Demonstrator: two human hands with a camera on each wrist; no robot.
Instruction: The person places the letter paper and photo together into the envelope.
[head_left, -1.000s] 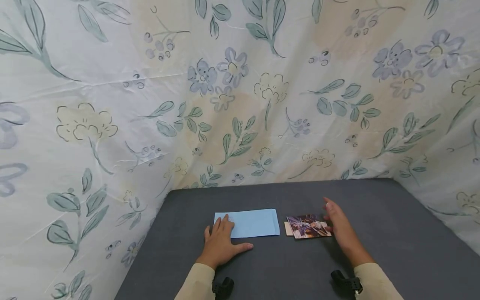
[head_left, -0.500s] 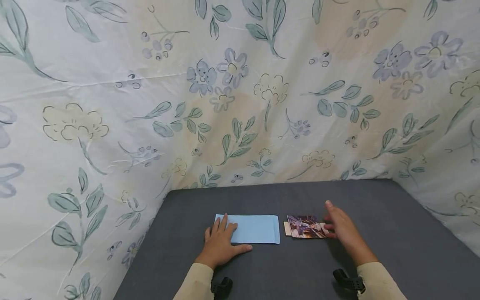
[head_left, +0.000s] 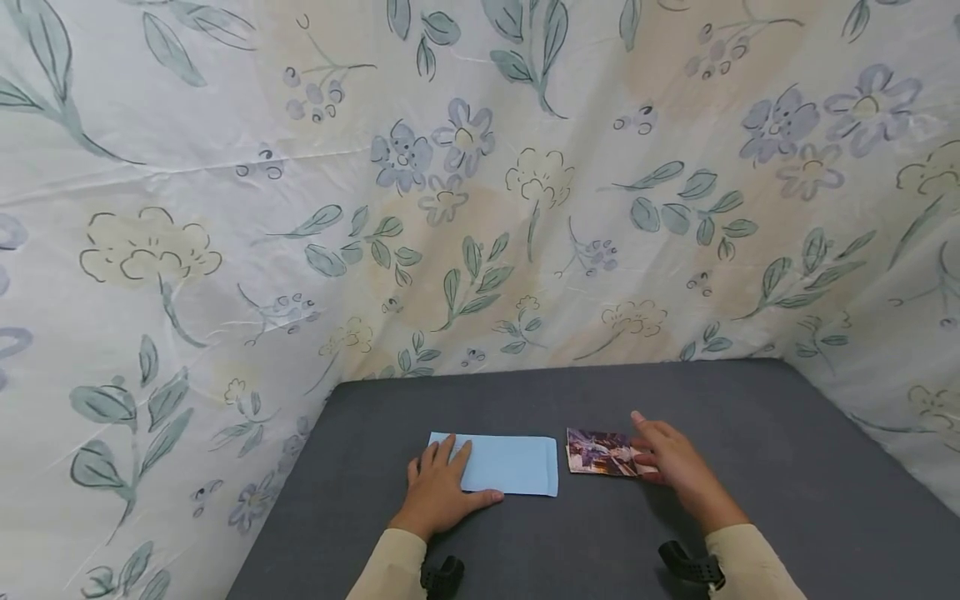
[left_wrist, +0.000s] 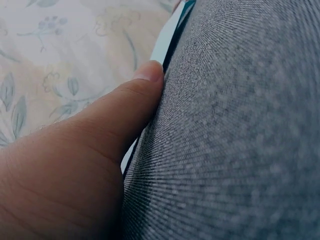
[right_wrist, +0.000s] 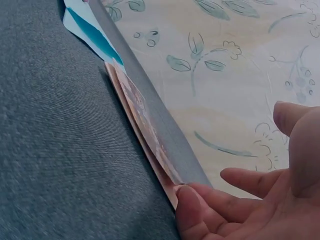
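Head view shows a dark grey worktop [head_left: 573, 542] in the lower part of the frame, and on it two flat things lie side by side. At the centre, a little below the middle, is the light blue envelope [head_left: 510, 467]. Directly to its right is the printed card [head_left: 598, 452], of many colours, mostly purple and brown; between them a narrow strip of grey can be seen.

Left hand [head_left: 444, 498] rests on the left part of the envelope, with its fingers spread and the thumb pointing to the right, along the lower edge. Right hand [head_left: 678, 468] is at the right end of the card and covers this end partly. Right wrist view shows that one digit stands raised, away from the card, while others are slightly bent and touch its near end; whether they pinch it or only press against it, I cannot tell.

In the same view, a pinkish second layer [right_wrist: 169, 182] lies under the card, and the envelope, at upper left, shows a brighter blue fold. Left wrist view gives mainly the thumb, beside the pale edge of the envelope.

Both arms wear cream sleeves [head_left: 393, 567] and black devices [head_left: 692, 567] at the wrists. Floral cloth [head_left: 480, 217] fills the upper frame.
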